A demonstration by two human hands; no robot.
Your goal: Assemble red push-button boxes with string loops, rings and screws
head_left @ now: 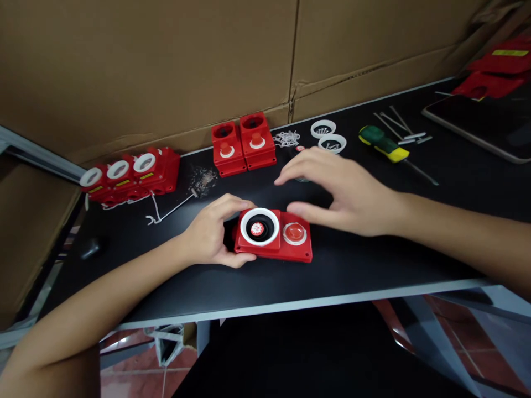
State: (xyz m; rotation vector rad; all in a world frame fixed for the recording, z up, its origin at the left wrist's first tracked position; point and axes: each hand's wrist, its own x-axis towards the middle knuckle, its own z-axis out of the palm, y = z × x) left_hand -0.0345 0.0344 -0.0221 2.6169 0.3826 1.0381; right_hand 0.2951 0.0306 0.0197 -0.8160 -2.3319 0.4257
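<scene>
My left hand [211, 232] is closed round the left end of a red alarm box [271, 252], thumb on the near side and fingers at the far side. The box lies face up on the black table [352, 260]. On its face, a white ring [276, 231] surrounds a black horn with a red-and-white centre, beside a red domed lens [295, 232] rimmed in white. Over the box's right end hovers my right hand [344, 193], thumb and fingers apart, holding nothing. A small part with a red-and-white top [300, 148] is mostly hidden behind it.
Two red housings [244, 145] stand at the back; several ringed red units [136, 174] sit left. White rings with screws [323, 129], a green-and-yellow screwdriver [384, 145], T-handled tools [400, 127] and a dark-screened device [485, 124] lie right. Cardboard [166, 66] walls the back.
</scene>
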